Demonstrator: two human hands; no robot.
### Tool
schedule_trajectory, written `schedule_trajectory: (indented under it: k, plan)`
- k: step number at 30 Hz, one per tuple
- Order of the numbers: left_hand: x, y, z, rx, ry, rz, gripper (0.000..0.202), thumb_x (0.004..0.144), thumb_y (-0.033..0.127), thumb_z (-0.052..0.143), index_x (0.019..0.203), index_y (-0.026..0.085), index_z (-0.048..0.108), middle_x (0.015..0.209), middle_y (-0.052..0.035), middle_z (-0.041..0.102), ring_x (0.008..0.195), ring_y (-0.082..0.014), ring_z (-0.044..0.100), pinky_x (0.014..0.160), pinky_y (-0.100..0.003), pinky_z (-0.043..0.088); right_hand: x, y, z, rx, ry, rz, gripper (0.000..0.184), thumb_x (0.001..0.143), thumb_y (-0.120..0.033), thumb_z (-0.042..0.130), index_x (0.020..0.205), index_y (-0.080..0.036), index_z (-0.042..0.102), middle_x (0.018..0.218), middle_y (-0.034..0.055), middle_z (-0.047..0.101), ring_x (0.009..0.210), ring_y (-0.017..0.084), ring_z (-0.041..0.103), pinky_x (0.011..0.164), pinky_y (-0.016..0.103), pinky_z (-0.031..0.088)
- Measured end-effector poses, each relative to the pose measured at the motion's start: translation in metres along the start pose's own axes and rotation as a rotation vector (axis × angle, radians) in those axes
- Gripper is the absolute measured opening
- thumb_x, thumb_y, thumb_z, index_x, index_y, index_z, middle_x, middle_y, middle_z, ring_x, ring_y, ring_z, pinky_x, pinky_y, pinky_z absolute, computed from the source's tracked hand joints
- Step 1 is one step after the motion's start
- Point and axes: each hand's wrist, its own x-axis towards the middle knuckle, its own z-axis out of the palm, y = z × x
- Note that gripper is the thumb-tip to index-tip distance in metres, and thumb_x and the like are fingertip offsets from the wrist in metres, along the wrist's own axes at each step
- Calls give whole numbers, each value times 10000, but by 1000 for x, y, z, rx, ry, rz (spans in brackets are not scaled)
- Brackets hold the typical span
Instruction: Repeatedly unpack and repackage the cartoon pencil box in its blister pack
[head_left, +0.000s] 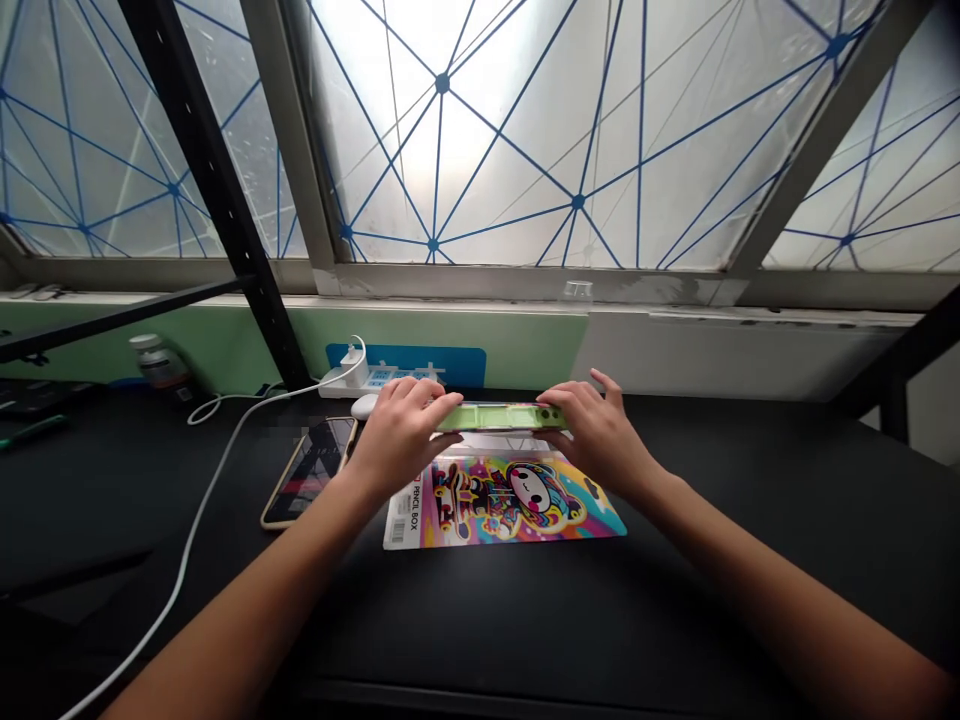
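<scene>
A light green pencil box is held edge-on above the desk, its long narrow side facing me. My left hand grips its left end, thumb below and fingers on top. At the right end, my right hand pinches it the same way, with one finger raised. Beneath the box lies a colourful printed package marked "PENCIL BOX", with a cartoon figure and a barcode. Part of its far edge looks clear or white and is partly covered by the hands and box.
A phone lies left of the package. Behind it, a white charger sits in a power strip, its white cable running towards me. A bottle stands far left near a green pen. Black frame posts flank the desk.
</scene>
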Motion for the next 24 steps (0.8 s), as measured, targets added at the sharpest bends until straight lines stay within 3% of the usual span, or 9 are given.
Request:
schedule_trajectory:
  k: [3, 5, 9, 12, 15, 17, 20, 24]
  plan:
    - [-27, 21, -20, 32, 208, 137, 321, 915, 240, 694, 1228, 178, 657, 1097, -124, 673, 1032, -307, 583, 931, -485, 471, -25, -16, -23, -58, 180, -141, 287, 923, -190, 623, 1202, -219, 562, 1046, 87, 653, 987, 255, 601, 1095, 551, 347]
    - [-50, 33, -23, -8, 220, 185, 328, 920, 183, 668, 1246, 182, 633, 1115, -123, 669, 1008, -298, 588, 897, -467, 491, -48, -26, -31, -59, 228, -229, 327, 912, -138, 622, 1225, -214, 566, 997, 80, 626, 956, 247, 575, 1032, 512, 433]
    - [-91, 49, -10, -134, 45, 142, 356, 912, 167, 678, 1258, 206, 605, 1232, -116, 659, 1156, -315, 582, 967, -473, 501, -86, -40, -30, 24, 128, -262, 299, 913, -81, 567, 1181, -212, 584, 1034, 99, 629, 990, 259, 585, 869, 420, 548]
    - [-106, 51, -2, -265, -114, -46, 480, 904, 244, 705, 1355, 255, 539, 1429, -113, 554, 1316, -318, 506, 1081, -486, 460, -96, -43, -26, 88, 14, -194, 270, 929, -110, 517, 1154, -242, 584, 1161, 126, 632, 1015, 268, 631, 818, 414, 580]
    - [-111, 46, -6, -404, -182, -262, 539, 922, 362, 675, 1414, 262, 477, 1534, -120, 451, 1418, -308, 421, 1164, -485, 385, -97, -42, -26, 198, -128, -90, 289, 934, -238, 582, 1219, -276, 561, 1288, 139, 617, 1124, 309, 635, 897, 471, 572]
    - [-113, 42, -11, -454, -222, -366, 603, 914, 397, 668, 1453, 256, 438, 1536, -130, 450, 1428, -317, 417, 1174, -501, 365, -98, -41, -27, 280, -231, -1, 425, 910, -374, 663, 1304, -292, 526, 1373, 141, 590, 1231, 338, 595, 982, 505, 539]
    - [-115, 40, -15, -488, -279, -425, 655, 916, 392, 641, 1506, 258, 391, 1538, -125, 456, 1426, -314, 427, 1177, -490, 359, -101, -40, -30, 360, -330, 110, 625, 841, -519, 733, 1371, -300, 485, 1478, 142, 517, 1332, 353, 525, 1054, 516, 498]
    - [-117, 41, -13, -492, -313, -468, 698, 921, 402, 628, 1542, 260, 342, 1575, -124, 403, 1451, -311, 388, 1192, -481, 323, -100, -39, -31, 425, -336, 184, 568, 870, -494, 700, 1360, -286, 501, 1501, 135, 487, 1351, 325, 512, 1079, 478, 484]
